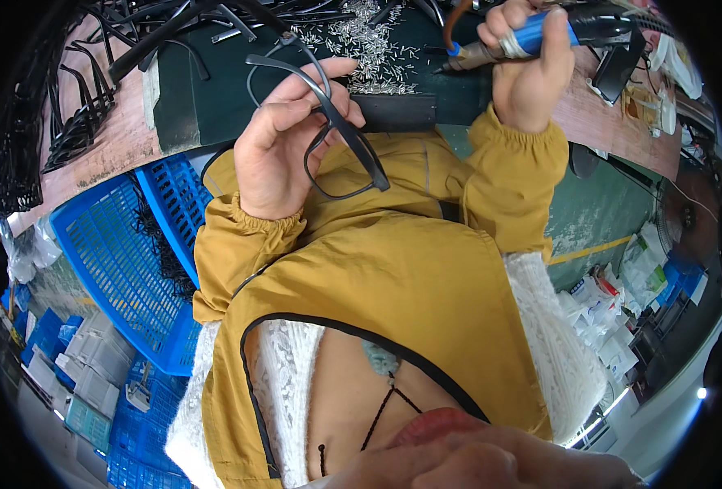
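The bench is crowded. A heap of short, shiny metal pieces spreads over the dark green mat between the two hands, too small to tell whether they are screws or pins. A dark, flat-faced bar stands along the mat's near edge, just below the heap. At the left, slim black curved strips lie in a tangle out to the bench's rim, and at the right a black boxy item sits near small clutter.

The eyeglass frame is in front of the mat's near edge, in the left hand, whose grip is closed on it between thumb and fingers. It is smooth and dark, with thin rounded rims and a thicker glossy bar. The right hand wraps its grip around a handheld tool, a blue-sleeved cylinder tapering to a metal nose, tip toward the heap but apart from the frame.

Below the bench, a blue slatted plastic basket stands beside the left sleeve, with thin dark pieces next to its lattice wall. Crinkled plastic bags lie over at the right, near the scuffed green floor.
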Demonstrator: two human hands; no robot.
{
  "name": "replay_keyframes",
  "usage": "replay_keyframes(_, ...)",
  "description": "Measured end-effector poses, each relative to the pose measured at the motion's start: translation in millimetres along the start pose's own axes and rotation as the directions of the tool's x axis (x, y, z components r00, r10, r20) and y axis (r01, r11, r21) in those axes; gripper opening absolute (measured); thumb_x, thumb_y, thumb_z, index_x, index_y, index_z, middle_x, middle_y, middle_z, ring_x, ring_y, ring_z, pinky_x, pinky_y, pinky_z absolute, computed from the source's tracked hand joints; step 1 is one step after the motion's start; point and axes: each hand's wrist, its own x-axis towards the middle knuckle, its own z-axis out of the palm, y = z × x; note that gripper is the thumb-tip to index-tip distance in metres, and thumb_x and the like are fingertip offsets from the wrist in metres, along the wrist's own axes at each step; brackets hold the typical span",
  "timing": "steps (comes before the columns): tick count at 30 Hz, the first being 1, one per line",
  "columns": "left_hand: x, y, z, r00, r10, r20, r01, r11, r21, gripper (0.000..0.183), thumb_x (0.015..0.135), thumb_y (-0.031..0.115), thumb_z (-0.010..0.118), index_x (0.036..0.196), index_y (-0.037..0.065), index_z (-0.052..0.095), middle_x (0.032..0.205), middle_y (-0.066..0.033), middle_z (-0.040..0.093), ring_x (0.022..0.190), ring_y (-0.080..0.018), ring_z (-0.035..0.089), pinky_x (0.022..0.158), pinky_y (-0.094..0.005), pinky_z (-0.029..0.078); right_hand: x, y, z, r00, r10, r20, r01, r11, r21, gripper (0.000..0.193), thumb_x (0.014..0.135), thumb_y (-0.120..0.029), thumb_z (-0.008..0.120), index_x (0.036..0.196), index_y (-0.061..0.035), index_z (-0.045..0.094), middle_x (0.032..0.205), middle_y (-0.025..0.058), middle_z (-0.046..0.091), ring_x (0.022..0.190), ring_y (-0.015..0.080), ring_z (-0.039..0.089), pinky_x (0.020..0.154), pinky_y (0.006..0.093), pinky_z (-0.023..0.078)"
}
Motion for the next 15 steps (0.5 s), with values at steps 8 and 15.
replay_keyframes(8,4.1,-22.1,28.7,0.92,0.393,-0.013,-0.368,0.872,0.323,0.026,0.101,0.017,0.054,0.119,-0.001,0.051,0.102,-0.0165,0.067,0.097,-0.0216,0.066,0.095,-0.0341,0.051,-118.0,-29.1,28.2,0.965,0.061,0.256,0.109,0.793,-0.599,0.045,0.085,0.001,0.078,0.127,-0.0009,0.061,0.106,0.0072,0.058,0.077,0.0119,0.057,0.066,0.0231,0.046)
replay_keyframes(15,-0.1,-42.8,20.3,0.738,0.63,0.242,-0.65,0.565,0.509,0.047,0.091,-0.006,0.068,0.125,0.002,0.038,0.114,-0.016,0.058,0.102,-0.0187,0.061,0.092,-0.0332,0.051,-100.6,-25.5,41.1,0.952,0.056,0.3,0.168,0.725,-0.668,0.033,0.078,0.007,0.075,0.108,-0.0036,0.065,0.1,0.0099,0.062,0.082,0.0203,0.066,0.07,0.0293,0.055)
